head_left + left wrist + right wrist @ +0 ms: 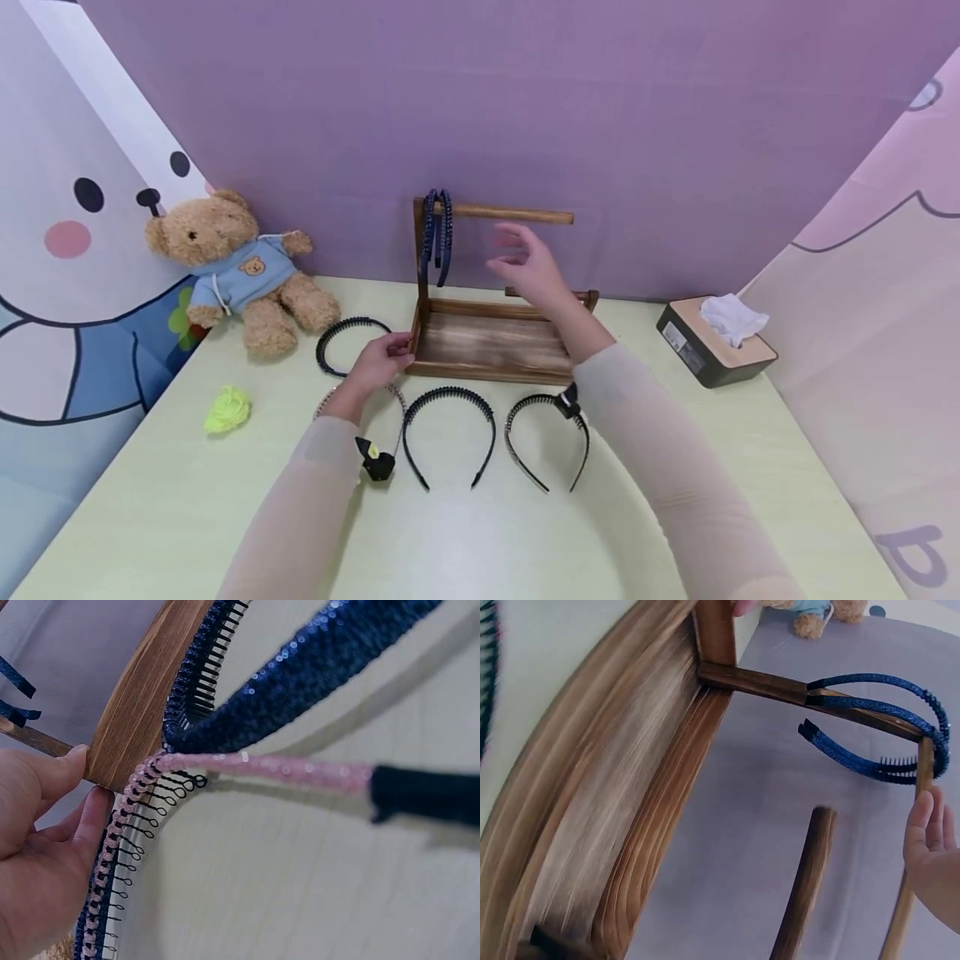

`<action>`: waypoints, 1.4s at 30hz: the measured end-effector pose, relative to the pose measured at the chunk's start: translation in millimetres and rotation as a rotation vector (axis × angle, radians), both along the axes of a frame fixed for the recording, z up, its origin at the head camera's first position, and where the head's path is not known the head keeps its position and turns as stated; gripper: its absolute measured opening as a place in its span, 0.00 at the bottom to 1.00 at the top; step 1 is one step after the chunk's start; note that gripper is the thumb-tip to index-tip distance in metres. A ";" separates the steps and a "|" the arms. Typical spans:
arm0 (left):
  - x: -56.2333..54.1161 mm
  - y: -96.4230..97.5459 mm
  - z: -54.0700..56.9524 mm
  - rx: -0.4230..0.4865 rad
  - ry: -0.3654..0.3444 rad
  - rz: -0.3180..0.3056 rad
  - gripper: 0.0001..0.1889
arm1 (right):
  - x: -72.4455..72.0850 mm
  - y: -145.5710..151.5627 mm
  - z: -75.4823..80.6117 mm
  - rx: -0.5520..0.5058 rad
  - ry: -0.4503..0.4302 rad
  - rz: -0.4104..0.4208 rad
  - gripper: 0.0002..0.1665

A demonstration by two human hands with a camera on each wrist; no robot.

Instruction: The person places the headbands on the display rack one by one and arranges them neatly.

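Pale sleeves [660, 442] foremost, blue headbands [447, 225] hang left of the right fingers [517, 229].

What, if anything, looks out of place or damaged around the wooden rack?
Nothing is plainly damaged or spilled. The one mild oddity is the bright yellow-green bundle, lying crumpled by itself on the table, well apart from the headbands.

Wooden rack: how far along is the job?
Done: what look like two blue headbands hang on the upper bar. In hand: the left hand grips the rack; the right hand, holding nothing, is near the bar. Likely remaining: four headbands lying on the table.
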State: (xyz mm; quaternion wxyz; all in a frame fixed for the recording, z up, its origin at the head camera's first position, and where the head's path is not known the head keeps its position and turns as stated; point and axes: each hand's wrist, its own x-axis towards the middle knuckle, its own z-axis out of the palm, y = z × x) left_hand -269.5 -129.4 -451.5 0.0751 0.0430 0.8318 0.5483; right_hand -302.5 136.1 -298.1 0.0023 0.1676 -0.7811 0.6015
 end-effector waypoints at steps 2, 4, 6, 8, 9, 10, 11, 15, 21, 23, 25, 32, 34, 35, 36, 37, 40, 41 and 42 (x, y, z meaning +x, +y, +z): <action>-0.9 -0.5 0.4 -0.002 -0.001 -0.002 0.26 | 9.2 9.1 -1.2 0.027 -0.006 0.009 0.33; -1.3 -0.6 1.0 -0.001 -0.006 -0.001 0.26 | 18.5 17.4 -3.9 0.053 -0.015 0.021 0.33; -1.4 -0.6 1.5 -0.001 -0.009 -0.002 0.26 | 26.9 25.2 -8.9 0.081 -0.027 0.032 0.33; -1.3 -0.6 1.3 0.000 -0.014 -0.002 0.26 | 34.4 33.1 -15.5 0.105 -0.041 0.046 0.33; -1.2 -0.6 1.0 -0.002 -0.014 -0.003 0.26 | 37.5 37.1 -19.6 0.121 -0.048 0.051 0.33; -1.1 -0.7 0.7 -0.002 -0.014 -0.004 0.26 | 40.5 40.9 -23.9 0.131 -0.058 0.056 0.33; -1.0 -0.8 0.4 -0.002 -0.013 -0.007 0.26 | 43.6 44.5 -28.3 0.141 -0.067 0.059 0.32; -0.7 -1.1 -0.8 0.005 -0.008 -0.013 0.26 | 55.7 55.8 -47.3 0.173 -0.084 0.097 0.31; 0.3 -1.2 -0.3 0.009 0.004 -0.016 0.26 | 72.9 67.3 -74.9 0.203 -0.164 0.164 0.31; 0.4 -1.3 -0.4 0.009 0.004 -0.013 0.26 | 76.9 69.8 -82.6 0.209 -0.196 0.179 0.31; 0.3 -1.3 -0.5 0.007 0.003 -0.014 0.26 | 80.3 71.5 -89.3 0.221 -0.222 0.192 0.32; 0.0 -1.1 0.5 -0.001 -0.005 -0.013 0.26 | 89.2 69.6 -111.9 0.224 -0.315 0.257 0.33; -0.2 -1.2 0.5 0.001 -0.010 -0.013 0.26 | 91.9 68.0 -116.4 0.226 -0.344 0.266 0.32; -0.3 -1.1 0.4 0.005 -0.015 -0.010 0.26 | 93.2 67.0 -118.4 0.230 -0.355 0.267 0.32; -0.4 -1.2 0.4 0.006 -0.015 -0.012 0.26 | 94.5 66.0 -120.1 0.233 -0.366 0.270 0.31; -0.5 -1.2 0.4 0.006 -0.015 -0.015 0.26 | 95.5 65.3 -121.5 0.240 -0.377 0.271 0.32; -0.3 -0.7 1.2 0.011 -0.027 -0.008 0.26 | 96.9 63.2 -125.3 0.263 -0.402 0.285 0.32; -0.1 -0.5 1.5 0.011 -0.030 -0.007 0.26 | 97.0 62.7 -126.4 0.272 -0.407 0.289 0.32; -0.1 -0.5 1.6 0.008 -0.029 -0.009 0.26 | 97.2 62.1 -127.1 0.281 -0.417 0.290 0.33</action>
